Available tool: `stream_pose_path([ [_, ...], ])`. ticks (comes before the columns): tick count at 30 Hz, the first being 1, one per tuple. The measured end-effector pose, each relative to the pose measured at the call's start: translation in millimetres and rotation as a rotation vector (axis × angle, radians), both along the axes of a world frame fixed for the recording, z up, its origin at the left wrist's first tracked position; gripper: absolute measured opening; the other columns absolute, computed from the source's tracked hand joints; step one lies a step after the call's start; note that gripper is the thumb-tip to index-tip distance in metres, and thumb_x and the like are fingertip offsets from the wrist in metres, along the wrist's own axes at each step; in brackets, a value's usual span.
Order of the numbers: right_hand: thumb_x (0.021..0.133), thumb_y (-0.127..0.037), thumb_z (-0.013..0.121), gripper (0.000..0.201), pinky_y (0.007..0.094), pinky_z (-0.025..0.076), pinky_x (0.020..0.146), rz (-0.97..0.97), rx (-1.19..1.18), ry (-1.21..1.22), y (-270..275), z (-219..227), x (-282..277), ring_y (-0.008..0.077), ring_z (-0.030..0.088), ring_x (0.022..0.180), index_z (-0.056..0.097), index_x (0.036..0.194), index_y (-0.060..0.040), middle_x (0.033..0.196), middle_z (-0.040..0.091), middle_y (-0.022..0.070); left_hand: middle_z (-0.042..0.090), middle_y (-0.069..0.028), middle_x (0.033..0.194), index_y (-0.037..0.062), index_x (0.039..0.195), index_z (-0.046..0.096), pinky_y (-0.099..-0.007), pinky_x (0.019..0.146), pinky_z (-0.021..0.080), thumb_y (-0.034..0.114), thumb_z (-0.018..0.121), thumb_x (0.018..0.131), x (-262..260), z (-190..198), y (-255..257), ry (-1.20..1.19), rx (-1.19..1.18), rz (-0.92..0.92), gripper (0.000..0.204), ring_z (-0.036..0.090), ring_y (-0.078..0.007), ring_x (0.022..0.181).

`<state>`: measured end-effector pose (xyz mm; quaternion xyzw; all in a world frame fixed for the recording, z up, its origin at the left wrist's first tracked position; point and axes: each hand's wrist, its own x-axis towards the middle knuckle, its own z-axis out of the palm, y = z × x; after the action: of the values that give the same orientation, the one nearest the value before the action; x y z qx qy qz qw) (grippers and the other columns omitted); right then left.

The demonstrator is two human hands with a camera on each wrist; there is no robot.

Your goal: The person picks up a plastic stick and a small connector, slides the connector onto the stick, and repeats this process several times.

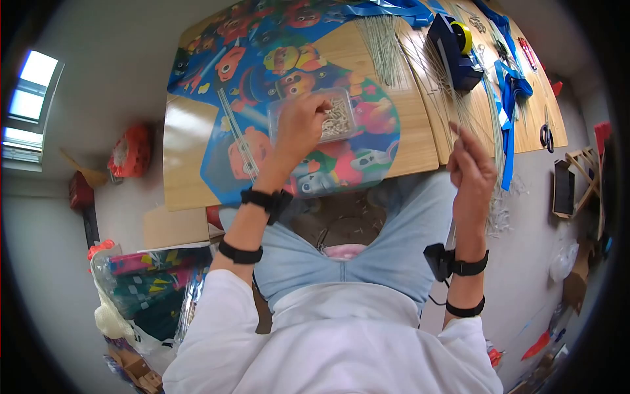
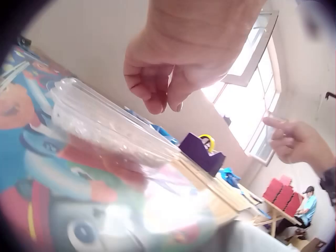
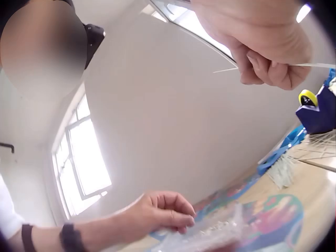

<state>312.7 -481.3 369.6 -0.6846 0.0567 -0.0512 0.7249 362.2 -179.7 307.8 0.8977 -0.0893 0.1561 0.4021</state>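
Note:
My left hand (image 1: 300,128) hangs over a clear plastic tub (image 1: 350,98) of small whitish pieces (image 1: 336,119). In the left wrist view its fingers (image 2: 153,102) curl toward the thumb, and nothing shows between the tips. Off to the right, above the table's near edge, my right hand (image 1: 471,163) pinches a thin white stick (image 3: 226,70). That stick runs out on both sides of the curled fingers in the right wrist view. Under the tub lies a printed sheet with cartoon figures (image 1: 249,154), with a few thin sticks (image 1: 235,128) across its left part.
A bundle of thin pale sticks (image 1: 384,52) lies at the back of the wooden table (image 1: 417,141). To its right stands a dark blue tape dispenser (image 1: 453,56) with yellow tape. Blue ribbon (image 1: 515,85) and scissors (image 1: 546,136) lie farther right. Another person (image 2: 307,207) sits in the background.

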Motion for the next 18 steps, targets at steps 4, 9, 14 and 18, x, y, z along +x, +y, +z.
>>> stream_pose_path([
  [4,0.095,-0.002,0.058,0.027,0.0173,0.034,0.05,0.049,0.008,0.056,-2,-20,-20,0.0025,0.048,0.061,0.069,0.12,-0.0001,0.094,0.069,0.0031,0.065,-0.0146,0.087,0.0008,0.089,0.067,-0.0416,0.073,0.049,0.0,0.066,0.074,33,-25,-5,0.078,0.178,-0.077,0.015,0.064,-0.0315,0.084],
  [9,0.092,0.001,0.059,0.022,0.019,0.037,0.052,0.097,0.015,0.134,-9,-30,-35,0.0034,0.05,0.063,0.071,0.11,0.0019,0.091,0.069,0.0038,0.063,-0.0143,0.087,0.0042,0.084,0.068,-0.0457,0.073,0.049,0.001,0.069,0.07,40,-39,-7,0.158,0.21,-0.042,0.014,0.062,-0.0352,0.085],
  [14,0.09,0.002,0.06,0.02,0.0197,0.038,0.054,0.138,0.01,0.139,1,-31,-40,0.0046,0.053,0.066,0.072,0.105,0.0029,0.084,0.067,0.003,0.067,-0.0114,0.08,0.0013,0.085,0.069,-0.0345,0.07,0.049,0.004,0.068,0.074,36,-31,6,0.178,0.041,0.034,0.011,0.065,-0.0234,0.077],
  [18,0.09,0.001,0.06,0.018,0.0197,0.037,0.054,0.171,0.016,0.149,13,-29,-45,0.0041,0.053,0.066,0.072,0.103,0.0024,0.081,0.065,0.0014,0.069,-0.0063,0.077,-0.0007,0.082,0.068,-0.0285,0.066,0.048,0.004,0.07,0.077,30,-22,17,0.277,-0.138,0.08,0.008,0.063,-0.0131,0.072],
])
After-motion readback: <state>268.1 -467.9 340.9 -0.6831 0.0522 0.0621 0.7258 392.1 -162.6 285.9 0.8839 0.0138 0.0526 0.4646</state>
